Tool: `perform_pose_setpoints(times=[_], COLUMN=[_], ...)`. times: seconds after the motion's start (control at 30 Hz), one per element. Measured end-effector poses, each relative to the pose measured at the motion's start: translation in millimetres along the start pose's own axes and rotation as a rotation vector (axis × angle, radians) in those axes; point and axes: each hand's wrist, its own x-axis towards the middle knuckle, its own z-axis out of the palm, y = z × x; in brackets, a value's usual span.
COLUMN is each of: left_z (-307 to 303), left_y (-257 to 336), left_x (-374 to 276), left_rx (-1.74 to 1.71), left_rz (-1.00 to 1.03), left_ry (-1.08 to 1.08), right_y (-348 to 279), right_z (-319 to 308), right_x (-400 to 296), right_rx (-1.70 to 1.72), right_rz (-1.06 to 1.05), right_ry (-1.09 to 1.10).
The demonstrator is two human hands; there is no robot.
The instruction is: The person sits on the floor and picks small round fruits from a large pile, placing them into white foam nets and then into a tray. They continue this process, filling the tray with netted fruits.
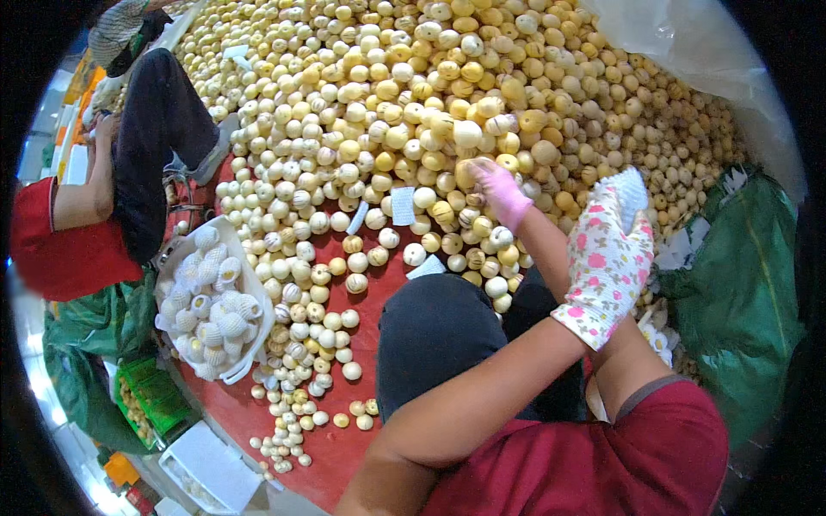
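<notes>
My left hand (606, 258), in a white floral-print glove, crosses over my right forearm and holds a white foam net sleeve (629, 190). My right hand (503, 190), in a pink glove, reaches onto the large heap of pepino melons (413, 109), its fingers around a yellow pepino melon (465, 174). The fruits are cream to yellow, many with dark stripes. Flat foam sleeves (402, 206) lie among them near my knee. At the left, a white plastic basket (258, 322) holds many fruits in foam nets.
A co-worker (71, 238) in a red shirt sits at the far left. Green sacking (742, 309) stands at the right, plastic sheeting (684, 39) at the upper right. Red ground cloth (322, 445) shows below the heap. A green crate (151, 396) and a white box (210, 464) stand lower left.
</notes>
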Motion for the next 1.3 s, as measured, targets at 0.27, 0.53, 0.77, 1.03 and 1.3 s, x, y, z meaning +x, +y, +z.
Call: perform_pose_setpoints(times=[0.27,0.53,0.77,1.03,1.3], left_z=[4,-3,8,6,23], left_y=[-13,-8,5,19,2], left_x=[3,-12,-34,-39,-47], left_rx=[0.002,0.374,0.129,-0.354,0.557], left_rz=[0.105,0.247,0.045,-0.455,-0.006], left_ry=[0.049,-0.317,-0.679,-1.109,-0.709], right_y=[-60,-99,-76,-14,-37], right_z=[-85,-103,-131,-143,-138], right_x=[-131,-241,-280,-303,-333], right_rx=[0.497,0.187,0.22,0.826,0.04], right_rz=[-0.086,-0.424,-0.33,-0.362,-0.482], right_ry=[0.44,0.283,0.285,-0.193,0.717])
